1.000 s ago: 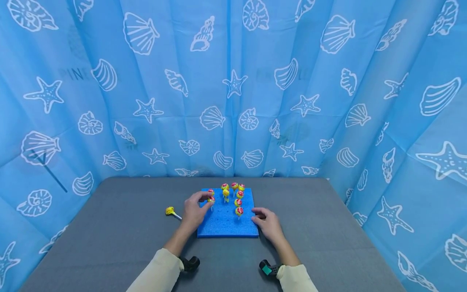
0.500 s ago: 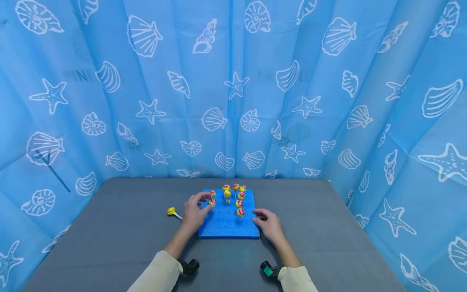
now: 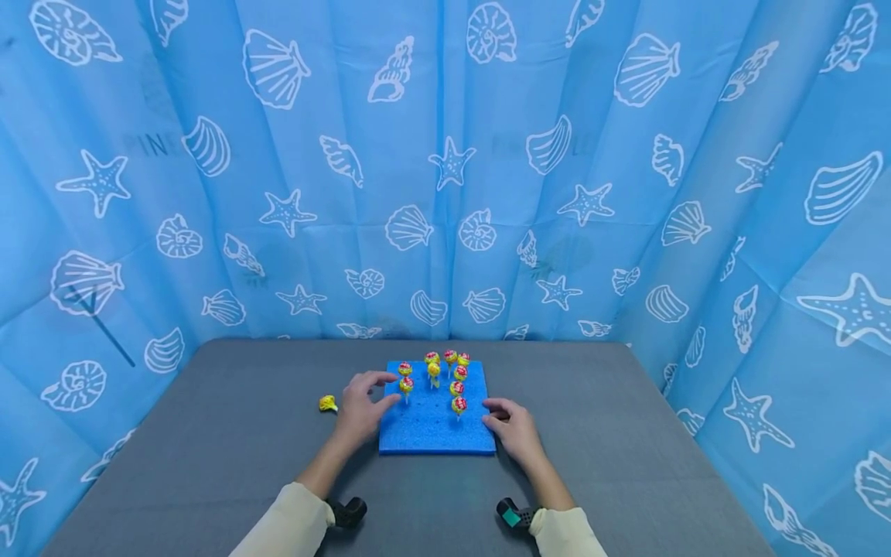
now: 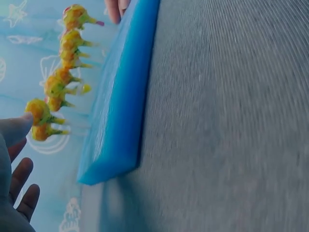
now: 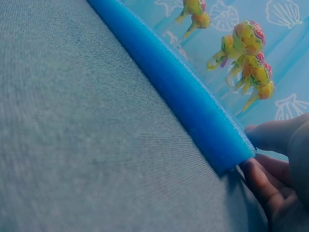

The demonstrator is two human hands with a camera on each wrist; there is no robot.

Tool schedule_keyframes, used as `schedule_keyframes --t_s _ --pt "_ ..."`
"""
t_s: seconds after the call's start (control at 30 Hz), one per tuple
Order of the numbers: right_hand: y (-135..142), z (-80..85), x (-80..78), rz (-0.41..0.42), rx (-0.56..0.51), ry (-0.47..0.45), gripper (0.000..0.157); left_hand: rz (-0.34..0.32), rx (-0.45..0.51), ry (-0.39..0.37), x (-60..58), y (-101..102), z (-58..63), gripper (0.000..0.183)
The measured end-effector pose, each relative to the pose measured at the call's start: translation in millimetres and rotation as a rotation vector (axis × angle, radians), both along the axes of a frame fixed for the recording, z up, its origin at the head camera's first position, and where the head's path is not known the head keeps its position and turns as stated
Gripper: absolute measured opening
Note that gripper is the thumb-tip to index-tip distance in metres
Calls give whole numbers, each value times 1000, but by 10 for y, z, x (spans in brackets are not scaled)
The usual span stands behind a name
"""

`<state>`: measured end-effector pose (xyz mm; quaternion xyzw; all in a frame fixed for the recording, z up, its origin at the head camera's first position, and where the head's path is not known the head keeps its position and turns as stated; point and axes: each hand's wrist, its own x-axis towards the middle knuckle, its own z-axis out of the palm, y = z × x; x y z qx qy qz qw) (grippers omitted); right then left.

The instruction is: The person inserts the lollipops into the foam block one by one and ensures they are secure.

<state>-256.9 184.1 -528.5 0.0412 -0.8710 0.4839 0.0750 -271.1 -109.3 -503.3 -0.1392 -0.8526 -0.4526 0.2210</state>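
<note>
A blue foam board [image 3: 435,437] lies on the table with several yellow-and-red wrapped lollipops standing upright in it. My left hand [image 3: 360,408] is at the board's left side, thumb and fingers spread apart and holding nothing. Just beyond its fingertips stands the nearer left lollipop [image 3: 407,385], with another lollipop [image 3: 405,369] behind it. In the left wrist view the thumb overlaps the edge of a lollipop head [image 4: 38,111]; contact cannot be told. My right hand [image 3: 517,427] pinches the board's right edge, thumb above and fingers lower, as the right wrist view shows.
One loose lollipop [image 3: 327,403] lies on the grey table [image 3: 592,464] left of the board, its stick partly hidden by my left hand. A row of lollipops [image 3: 457,388] stands along the board's right part. A blue shell-patterned curtain [image 3: 445,193] surrounds the table.
My left hand has let go of the nearer left lollipop and drawn back a little to the left. That lollipop stays upright in the board. The right hand keeps its hold.
</note>
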Motion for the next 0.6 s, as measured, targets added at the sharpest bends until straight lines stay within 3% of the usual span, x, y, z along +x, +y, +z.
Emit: schedule_keyframes --t_s 0.37,0.6 --pt "4 6 -5 -2 1 2 25 35 -89 18 29 -256 -14 23" --pt "1 -8 -2 -2 10 9 24 -22 -66 -17 52 -438 -24 24"
